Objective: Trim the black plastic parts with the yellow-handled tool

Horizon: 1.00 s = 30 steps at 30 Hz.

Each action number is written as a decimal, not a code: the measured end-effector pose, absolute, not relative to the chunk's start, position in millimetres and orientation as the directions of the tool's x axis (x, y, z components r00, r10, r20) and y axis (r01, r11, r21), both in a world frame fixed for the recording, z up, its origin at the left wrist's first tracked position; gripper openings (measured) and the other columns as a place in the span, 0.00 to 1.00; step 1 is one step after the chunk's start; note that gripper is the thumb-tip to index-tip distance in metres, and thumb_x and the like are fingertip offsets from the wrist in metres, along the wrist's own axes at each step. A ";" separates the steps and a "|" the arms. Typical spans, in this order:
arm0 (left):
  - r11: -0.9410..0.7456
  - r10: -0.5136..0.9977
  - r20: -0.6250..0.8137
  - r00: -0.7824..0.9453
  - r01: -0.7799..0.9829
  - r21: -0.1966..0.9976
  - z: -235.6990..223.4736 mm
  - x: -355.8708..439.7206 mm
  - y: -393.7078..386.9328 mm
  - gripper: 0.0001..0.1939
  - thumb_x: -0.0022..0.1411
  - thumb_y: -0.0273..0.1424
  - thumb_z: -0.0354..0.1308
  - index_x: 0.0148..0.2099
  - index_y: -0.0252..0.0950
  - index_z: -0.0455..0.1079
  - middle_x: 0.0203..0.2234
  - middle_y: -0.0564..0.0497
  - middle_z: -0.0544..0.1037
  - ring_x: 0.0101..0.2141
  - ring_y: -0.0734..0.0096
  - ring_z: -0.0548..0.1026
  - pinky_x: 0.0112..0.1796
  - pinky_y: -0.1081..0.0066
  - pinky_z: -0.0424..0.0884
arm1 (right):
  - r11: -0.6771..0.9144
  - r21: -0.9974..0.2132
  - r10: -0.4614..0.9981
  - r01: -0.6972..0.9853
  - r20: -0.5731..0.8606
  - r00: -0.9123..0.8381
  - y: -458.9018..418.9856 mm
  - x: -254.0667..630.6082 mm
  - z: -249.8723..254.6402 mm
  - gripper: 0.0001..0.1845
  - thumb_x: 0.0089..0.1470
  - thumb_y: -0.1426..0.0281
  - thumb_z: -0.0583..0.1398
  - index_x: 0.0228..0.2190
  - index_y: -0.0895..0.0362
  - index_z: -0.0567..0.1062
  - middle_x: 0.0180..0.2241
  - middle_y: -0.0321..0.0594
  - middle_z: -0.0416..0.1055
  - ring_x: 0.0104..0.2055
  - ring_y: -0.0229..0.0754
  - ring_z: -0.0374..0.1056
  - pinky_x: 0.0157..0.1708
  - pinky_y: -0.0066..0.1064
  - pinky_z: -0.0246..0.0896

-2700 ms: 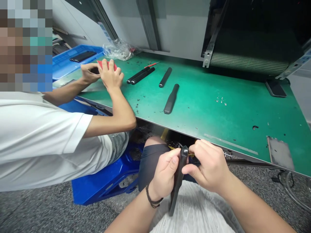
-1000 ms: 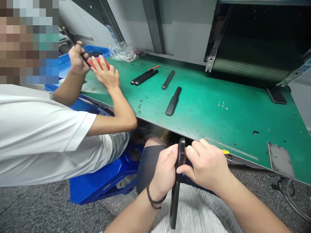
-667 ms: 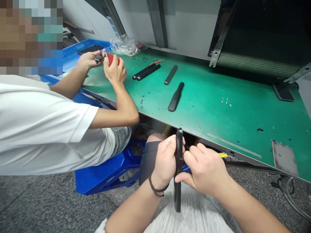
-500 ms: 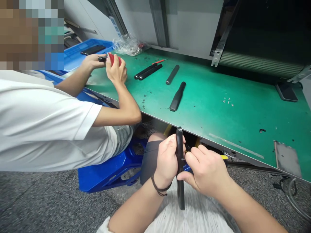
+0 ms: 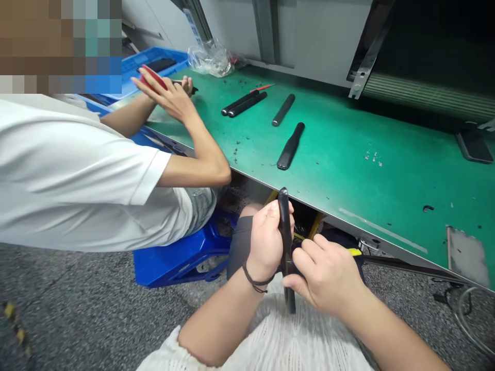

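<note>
Left hand [image 5: 266, 239] grips a black handle [image 5: 285, 226] on the near side of the green table [image 5: 340, 175], presumably steadying it. Right hand [image 5: 323, 273], closed apparently round a yellow tool [image 5: 355, 252], thumb against handle, likely for control.

Clear plastic bag [image 5: 212, 61] bunched on green tabletop [image 5: 340, 180], beside blue crate [image 5: 133, 64]. Thin red stick [image 5: 265, 87] laid toward rear. 1 phone [image 5: 475, 146] and 1 grey plate [image 5: 467, 256] set at right end. Blue stool [image 5: 170, 264] part-hidden by co-worker [image 5: 77, 175].
</note>
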<state>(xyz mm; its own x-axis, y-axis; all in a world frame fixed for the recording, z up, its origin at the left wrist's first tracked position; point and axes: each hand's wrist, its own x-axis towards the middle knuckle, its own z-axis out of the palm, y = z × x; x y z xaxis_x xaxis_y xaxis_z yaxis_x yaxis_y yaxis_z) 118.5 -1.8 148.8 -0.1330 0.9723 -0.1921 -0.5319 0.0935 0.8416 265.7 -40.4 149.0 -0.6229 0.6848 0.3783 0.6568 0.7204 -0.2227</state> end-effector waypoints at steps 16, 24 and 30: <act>0.003 0.924 -0.234 -0.302 -0.607 0.795 159.4 99.9 36.7 0.21 0.74 0.45 0.57 0.34 0.34 0.70 0.16 0.58 0.63 0.14 0.80 0.58 0.15 0.80 0.55 | 0.758 -0.134 0.646 0.638 0.280 -0.710 -50.0 268.1 153.6 0.30 0.73 0.47 0.47 0.29 0.54 0.68 0.27 0.39 0.62 0.32 0.46 0.54 0.31 0.39 0.37; 0.014 0.829 -0.385 -0.406 -0.672 0.740 143.5 96.4 49.2 0.20 0.78 0.39 0.49 0.34 0.34 0.68 0.16 0.58 0.64 0.14 0.79 0.59 0.15 0.80 0.55 | 0.713 -0.022 0.646 0.701 0.410 -0.644 -52.8 270.7 147.2 0.25 0.75 0.58 0.51 0.25 0.54 0.65 0.23 0.37 0.58 0.29 0.44 0.50 0.31 0.40 0.35; 0.017 0.781 -0.435 -0.448 -0.681 0.732 135.7 86.7 54.4 0.19 0.79 0.37 0.47 0.36 0.33 0.69 0.17 0.57 0.66 0.14 0.78 0.62 0.16 0.79 0.57 | 0.729 -0.195 0.630 0.656 0.566 -0.532 -47.0 285.1 137.3 0.17 0.67 0.66 0.64 0.28 0.53 0.65 0.21 0.33 0.57 0.27 0.40 0.49 0.29 0.38 0.39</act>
